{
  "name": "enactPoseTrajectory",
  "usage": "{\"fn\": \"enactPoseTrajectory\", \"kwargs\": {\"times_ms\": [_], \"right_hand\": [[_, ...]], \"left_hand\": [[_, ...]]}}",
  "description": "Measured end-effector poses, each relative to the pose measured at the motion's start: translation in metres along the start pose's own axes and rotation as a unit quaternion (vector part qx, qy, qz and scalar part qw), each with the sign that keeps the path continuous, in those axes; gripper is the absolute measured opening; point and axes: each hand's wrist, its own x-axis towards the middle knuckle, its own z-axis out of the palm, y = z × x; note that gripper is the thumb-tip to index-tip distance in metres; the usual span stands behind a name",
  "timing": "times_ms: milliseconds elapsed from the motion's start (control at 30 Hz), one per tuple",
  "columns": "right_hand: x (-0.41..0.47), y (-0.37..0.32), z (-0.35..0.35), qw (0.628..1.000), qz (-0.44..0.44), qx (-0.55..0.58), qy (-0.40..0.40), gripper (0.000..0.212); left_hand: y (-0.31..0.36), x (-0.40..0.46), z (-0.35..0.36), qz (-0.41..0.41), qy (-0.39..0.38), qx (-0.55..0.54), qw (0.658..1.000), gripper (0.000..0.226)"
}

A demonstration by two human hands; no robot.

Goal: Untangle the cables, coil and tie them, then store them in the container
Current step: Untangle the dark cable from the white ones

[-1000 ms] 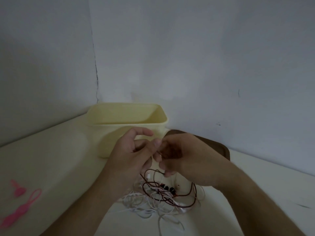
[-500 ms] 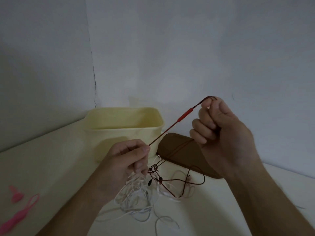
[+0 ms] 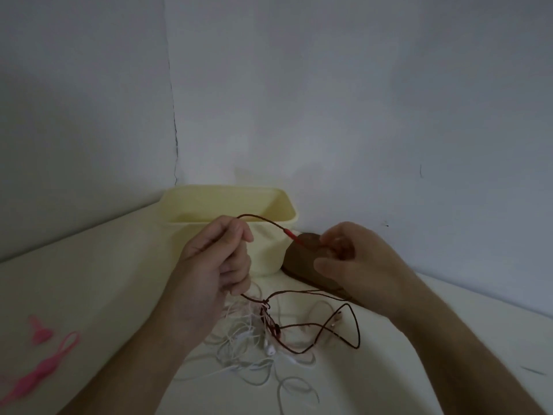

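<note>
A dark red cable (image 3: 326, 327) and a white earphone cable (image 3: 245, 351) lie knotted together on the pale table. My left hand (image 3: 215, 265) grips the red cable; a loop of it arcs over my fingers toward my right hand (image 3: 353, 259), which pinches its end near a brighter red sleeve (image 3: 291, 236). Both hands hover above the tangle. The cream container (image 3: 227, 223) stands open behind my left hand.
A brown lid-like piece (image 3: 302, 262) lies to the right of the container, partly behind my right hand. Pink cable ties (image 3: 45, 360) lie at the left edge of the table. Grey walls meet in a corner behind the container.
My right hand came down from its raised position to beside the container, so the red cable went slack into an arc. My left hand rose slightly, still holding the cable.
</note>
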Motion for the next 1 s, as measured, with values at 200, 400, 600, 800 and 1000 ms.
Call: {"fn": "enactPoseTrajectory", "kwargs": {"times_ms": [200,400,600,800,1000], "right_hand": [[-0.016,-0.017,0.029,0.973,-0.218,-0.072,0.032,0.033],[-0.023,-0.019,0.046,0.959,-0.167,-0.175,-0.149,0.009],[-0.012,-0.012,0.04,0.986,-0.119,-0.076,-0.091,0.011],[-0.012,-0.017,0.025,0.985,-0.046,0.16,-0.036,0.017],[-0.012,-0.015,0.015,0.973,-0.02,0.23,-0.013,0.024]], "left_hand": [[-0.006,-0.001,0.006,0.013,0.011,0.017,1.0,0.027],[-0.003,-0.002,0.007,0.016,0.044,0.014,0.999,0.032],[-0.006,-0.001,0.007,-0.009,0.062,0.021,0.998,0.035],[-0.012,-0.007,0.012,-0.056,-0.012,0.154,0.986,0.032],[-0.015,-0.008,0.013,-0.036,0.003,0.228,0.973,0.009]]}}
